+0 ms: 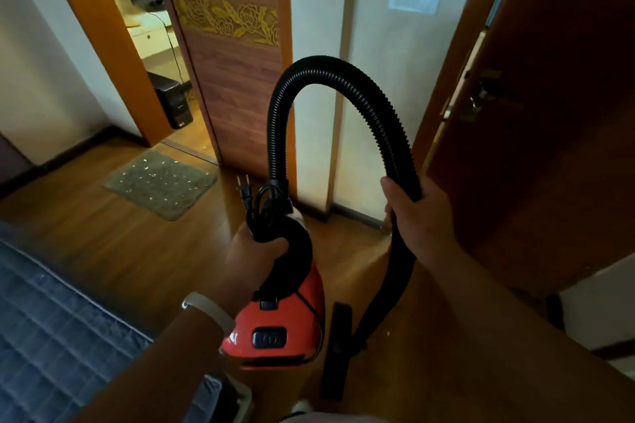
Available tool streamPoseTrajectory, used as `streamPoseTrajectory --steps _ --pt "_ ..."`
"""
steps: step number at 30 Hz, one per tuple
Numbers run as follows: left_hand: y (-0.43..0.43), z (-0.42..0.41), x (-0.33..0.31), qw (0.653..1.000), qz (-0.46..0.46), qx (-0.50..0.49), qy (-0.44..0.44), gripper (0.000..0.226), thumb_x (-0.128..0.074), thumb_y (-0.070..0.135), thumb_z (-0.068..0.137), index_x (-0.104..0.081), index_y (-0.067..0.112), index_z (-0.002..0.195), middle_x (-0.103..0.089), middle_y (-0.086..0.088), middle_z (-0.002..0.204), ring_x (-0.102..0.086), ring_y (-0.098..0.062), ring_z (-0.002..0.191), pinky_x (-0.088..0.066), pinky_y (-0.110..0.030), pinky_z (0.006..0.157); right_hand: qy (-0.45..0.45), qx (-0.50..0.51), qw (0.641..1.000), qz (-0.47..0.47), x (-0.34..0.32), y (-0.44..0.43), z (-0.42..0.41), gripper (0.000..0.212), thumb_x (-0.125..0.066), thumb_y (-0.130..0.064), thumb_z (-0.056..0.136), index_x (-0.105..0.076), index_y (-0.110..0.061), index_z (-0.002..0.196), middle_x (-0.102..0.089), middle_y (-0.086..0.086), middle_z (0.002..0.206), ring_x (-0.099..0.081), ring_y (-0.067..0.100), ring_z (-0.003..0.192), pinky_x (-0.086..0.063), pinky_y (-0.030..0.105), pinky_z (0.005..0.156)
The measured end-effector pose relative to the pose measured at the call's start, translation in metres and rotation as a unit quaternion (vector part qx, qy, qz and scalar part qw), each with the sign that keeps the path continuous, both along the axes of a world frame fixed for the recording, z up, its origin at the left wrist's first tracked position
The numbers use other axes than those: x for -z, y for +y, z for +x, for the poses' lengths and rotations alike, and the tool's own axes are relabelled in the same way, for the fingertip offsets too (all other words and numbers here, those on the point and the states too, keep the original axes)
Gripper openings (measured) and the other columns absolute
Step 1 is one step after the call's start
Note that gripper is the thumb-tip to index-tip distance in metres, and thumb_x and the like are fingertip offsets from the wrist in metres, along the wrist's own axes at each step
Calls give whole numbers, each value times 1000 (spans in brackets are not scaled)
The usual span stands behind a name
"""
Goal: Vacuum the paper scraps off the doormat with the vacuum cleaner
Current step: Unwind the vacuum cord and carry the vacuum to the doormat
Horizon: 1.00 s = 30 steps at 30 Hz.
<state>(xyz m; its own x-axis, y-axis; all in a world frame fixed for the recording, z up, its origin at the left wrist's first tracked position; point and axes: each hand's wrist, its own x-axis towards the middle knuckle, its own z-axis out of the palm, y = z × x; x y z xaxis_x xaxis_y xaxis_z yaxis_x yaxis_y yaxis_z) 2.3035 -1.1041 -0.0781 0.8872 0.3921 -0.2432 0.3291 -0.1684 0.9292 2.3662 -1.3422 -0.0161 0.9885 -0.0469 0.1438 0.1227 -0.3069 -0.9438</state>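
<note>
The doormat (161, 184) lies on the floor (113, 247) ahead and to the left, before a doorway, paper scraps (154, 178) scattered on it; the vacuum cleaner (285, 316) hangs nearer (well apart), its hose (330, 79) arching rightward.

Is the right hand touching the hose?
Touching. The head view shows the right hand with its fingers wrapped around the black hose.

Dim warm indoor light, brighter doorway (144, 27) upper left, wide-angle bending, soft edges

Left hand (256, 251) carries vacuum cleaner (285, 326); right hand (417, 216) grips hose (343, 69).
</note>
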Motion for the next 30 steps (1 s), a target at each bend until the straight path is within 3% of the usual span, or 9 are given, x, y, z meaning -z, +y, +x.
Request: streamPoseTrajectory --steps 3,6,12,22,25,30 --pt "29 28 -3 1000 -3 -25 -2 30 -74 8 79 -65 7 108 -72 -14 90 -71 -26 78 -57 -36 64 -11 -16 1000 1 -6 28 35 21 -68 -43 87 -62 -23 88 -66 6 72 -65 17 61 -53 36 59" --pt "57 55 -3 999 0 -53 -1 37 -75 13 77 -65 12 112 -72 -10 94 -72 -26 82 -56 -34 64 -25 -38 999 0 -6 57 70 24 -67 -50 82 -62 -26 83 -66 4 69 -66 24 64 -54 38 60" --pt "98 103 1 994 -2 -111 10 30 -72 8 79 -65 12 108 -73 -12 92 -72 -29 81 -59 -40 64 -16 -89 996 5 14 111 145 19 -68 -41 87 -63 -23 83 -66 0 67 -65 16 60 -51 27 56" --pt "164 204 0 964 -24 -262 48 29 -71 6 84 -61 20 108 -71 -8 99 -69 -24 86 -55 -31 65 -1 -226 974 30 32 221 312 23 -66 -41 90 -62 -21 79 -66 1 62 -65 13 55 -50 21 53" --pt "181 223 -5 952 -12 -303 43 25 -70 5 83 -61 21 101 -71 -8 96 -69 -24 86 -58 -37 70 -5 -275 961 12 30 254 347 24 -65 -43 91 -63 -21 81 -67 2 63 -65 11 55 -48 15 52" --pt "212 235 -13 931 -24 -364 23 33 -72 13 72 -66 14 105 -73 -14 96 -71 -31 88 -61 -50 81 -6 -348 937 26 23 312 383 36 -65 -42 90 -63 -11 72 -64 10 61 -59 9 49 -43 13 46"
